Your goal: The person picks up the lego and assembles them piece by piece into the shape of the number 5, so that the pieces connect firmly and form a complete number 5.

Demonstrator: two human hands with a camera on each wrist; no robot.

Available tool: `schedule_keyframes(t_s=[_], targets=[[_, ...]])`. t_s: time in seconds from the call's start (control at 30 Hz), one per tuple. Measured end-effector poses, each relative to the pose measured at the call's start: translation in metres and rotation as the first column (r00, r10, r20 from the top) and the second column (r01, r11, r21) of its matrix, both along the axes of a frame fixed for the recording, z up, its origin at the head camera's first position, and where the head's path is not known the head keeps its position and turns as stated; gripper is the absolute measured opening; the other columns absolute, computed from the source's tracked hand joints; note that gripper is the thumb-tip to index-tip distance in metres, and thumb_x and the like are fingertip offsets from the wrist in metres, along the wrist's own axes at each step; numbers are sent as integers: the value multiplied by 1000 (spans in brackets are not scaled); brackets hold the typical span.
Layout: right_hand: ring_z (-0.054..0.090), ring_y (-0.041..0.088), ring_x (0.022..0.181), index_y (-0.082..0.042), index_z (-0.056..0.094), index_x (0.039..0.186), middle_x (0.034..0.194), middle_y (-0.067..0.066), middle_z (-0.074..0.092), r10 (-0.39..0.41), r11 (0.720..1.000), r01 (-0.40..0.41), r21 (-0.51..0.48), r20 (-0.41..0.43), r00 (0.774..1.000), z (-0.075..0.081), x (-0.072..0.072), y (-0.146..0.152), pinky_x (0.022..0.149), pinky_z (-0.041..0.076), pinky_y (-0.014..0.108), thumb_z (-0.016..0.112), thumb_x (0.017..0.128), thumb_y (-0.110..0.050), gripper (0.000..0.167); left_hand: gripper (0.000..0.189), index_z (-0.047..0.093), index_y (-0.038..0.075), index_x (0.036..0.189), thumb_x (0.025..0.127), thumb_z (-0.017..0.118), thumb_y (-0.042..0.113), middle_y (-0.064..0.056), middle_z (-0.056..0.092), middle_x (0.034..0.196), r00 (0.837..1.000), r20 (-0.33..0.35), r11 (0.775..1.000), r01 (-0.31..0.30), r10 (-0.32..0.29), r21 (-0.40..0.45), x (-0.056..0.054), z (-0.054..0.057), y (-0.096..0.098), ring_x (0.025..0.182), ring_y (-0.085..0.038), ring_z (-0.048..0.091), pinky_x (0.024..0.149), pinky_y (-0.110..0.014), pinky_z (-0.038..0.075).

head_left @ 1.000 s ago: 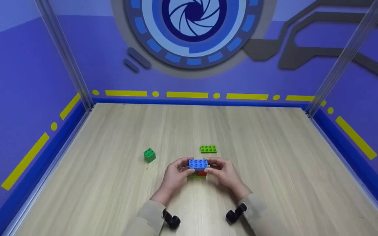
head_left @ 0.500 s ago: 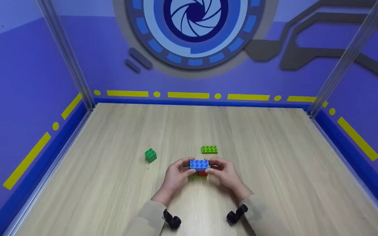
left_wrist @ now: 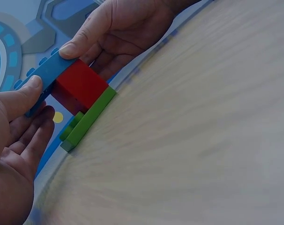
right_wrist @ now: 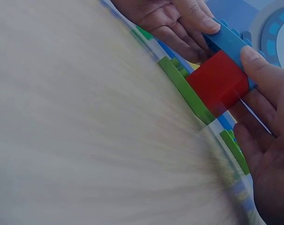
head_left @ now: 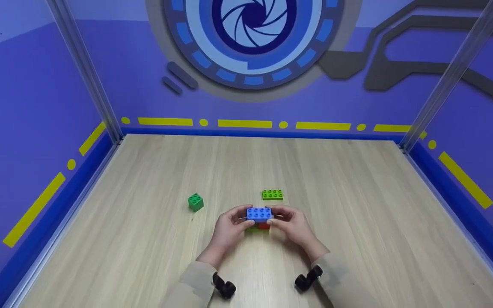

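Left hand (head_left: 228,229) and right hand (head_left: 291,223) are each pinching an end of the blue brick (head_left: 259,213), right over a red block (left_wrist: 83,84). Head cam mostly hides the red; wrist cams show it's on a green plate (left_wrist: 93,117). Left wrist cam totally misses the dark green cube (head_left: 195,202), though.

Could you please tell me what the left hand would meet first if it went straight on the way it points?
The left hand pinches the blue brick, so that comes first. Beyond it, probably the red block underneath or the facing right hand; depth leaves their order unclear.
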State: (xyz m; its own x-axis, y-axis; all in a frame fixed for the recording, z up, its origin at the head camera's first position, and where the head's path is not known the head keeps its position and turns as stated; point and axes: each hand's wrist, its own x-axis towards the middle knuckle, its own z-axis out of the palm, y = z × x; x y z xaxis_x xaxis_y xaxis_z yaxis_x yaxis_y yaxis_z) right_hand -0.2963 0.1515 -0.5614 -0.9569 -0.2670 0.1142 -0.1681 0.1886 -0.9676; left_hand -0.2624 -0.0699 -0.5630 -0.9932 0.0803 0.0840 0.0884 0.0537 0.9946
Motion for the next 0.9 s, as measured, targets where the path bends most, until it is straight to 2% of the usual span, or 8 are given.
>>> schedule_keyframes(t_s=[0.2, 0.43, 0.57, 0.73, 0.9], targets=[[70, 20, 111, 3, 70, 124, 124, 22, 72, 6, 1000, -6, -3, -6, 1000, 1, 0, 0, 97, 57, 23, 81, 87, -9, 40, 42, 66, 5, 135, 94, 73, 4, -19, 68, 134, 1000, 7, 1000, 4, -4, 23, -1, 1, 0, 123, -27, 67, 99, -25, 58], [68, 4, 103, 6, 69, 125, 122, 24, 72, 15, 1000, -16, -18, -24, 1000, 1, 0, 1, 95, 56, 19, 80, 88, -6, 40, 42, 67, 9, 135, 93, 75, 10, -16, 69, 133, 1000, 9, 1000, 2, -2, 0, 0, 2, -1, 123, -26, 67, 101, -28, 58], [67, 4, 104, 6, 70, 124, 122, 25, 72, 22, 1000, -23, -22, -32, 999, 1, 0, 2, 95, 56, 19, 80, 88, -7, 40, 44, 67, 8, 136, 93, 76, 11, -16, 69, 133, 1000, -2, 1000, 4, -4, -7, 0, 1, -1, 123, -26, 66, 101, -29, 58], [68, 10, 107, 5, 70, 124, 122, 25, 72, 27, 999, -28, -19, -31, 999, 0, -1, 2, 96, 56, 21, 80, 89, -8, 40, 45, 66, 8, 137, 93, 76, 12, -17, 69, 134, 1000, -7, 1000, 6, -6, -4, -1, 1, -2, 123, -27, 67, 100, -26, 58], [69, 10, 107, 4, 70, 124, 121, 24, 72, 30, 1000, -30, -8, -28, 999, -1, 0, 2, 99, 58, 28, 80, 88, -9, 39, 45, 65, 8, 138, 95, 75, 14, -16, 68, 136, 1000, 0, 1000, 16, -16, 25, 1, 1, -2, 124, -26, 65, 101, -23, 57]])
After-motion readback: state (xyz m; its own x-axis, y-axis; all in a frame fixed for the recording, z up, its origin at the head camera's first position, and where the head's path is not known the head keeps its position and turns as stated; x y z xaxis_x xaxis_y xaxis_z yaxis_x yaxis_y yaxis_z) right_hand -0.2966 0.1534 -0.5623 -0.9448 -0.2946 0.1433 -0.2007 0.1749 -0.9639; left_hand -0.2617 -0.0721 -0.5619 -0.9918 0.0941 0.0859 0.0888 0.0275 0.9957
